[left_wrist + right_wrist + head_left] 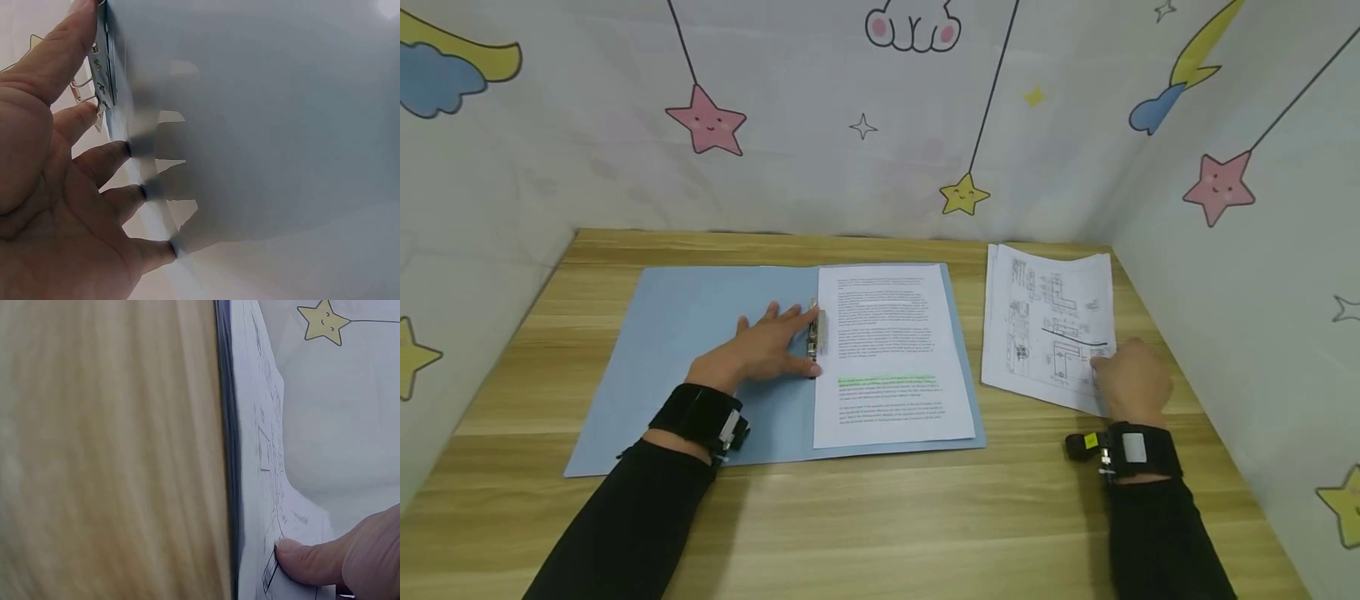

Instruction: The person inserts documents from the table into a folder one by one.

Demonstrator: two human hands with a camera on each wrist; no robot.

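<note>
An open light blue folder (677,325) lies on the table, with a metal clip (812,340) along its middle fold. My left hand (758,348) rests on the folder with fingers spread, thumb and index fingertip at the clip; the left wrist view shows the clip's metal rings (84,90). On the folder's right half lies a printed page (887,333) with a green highlighted line. My right hand (1133,382) grips the right edge of a stack of drawing sheets (1037,292), the thumb (309,559) on top and the other fingers mostly hidden.
The wood-grain table (880,517) borders a white backdrop (820,183) with printed stars at the back and sides. The drawing sheets lie to the right of the folder, near the table's right edge.
</note>
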